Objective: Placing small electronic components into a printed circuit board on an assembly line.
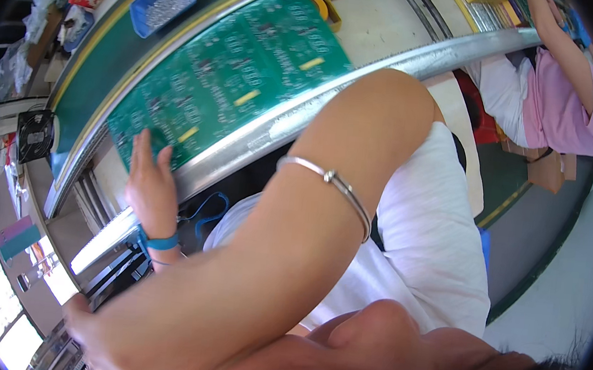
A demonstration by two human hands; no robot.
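Observation:
My left hand (pixel 151 189) rests at the near left corner of a large green circuit board (pixel 215 70). Its fingers are stretched out and hold nothing; a blue wrist strap (pixel 161 242) circles that wrist. The board carries many small components and a few pale yellow strips, and lies along a metal rail (pixel 265 136). My right forearm, wearing a silver bracelet (pixel 329 177), is bent across the view close up. At the lower left my right hand (pixel 92 340) is raised, blurred and partly cut off, so its fingers do not show clearly.
Beyond the board stands a blue bin (pixel 162 8) of small metallic parts on a green surface (pixel 106 52). A black fan (pixel 35 136) is at the left. Packages and plastic bags lie at the far left. A co-worker in a pink top (pixel 568 104) reaches over the line at upper right.

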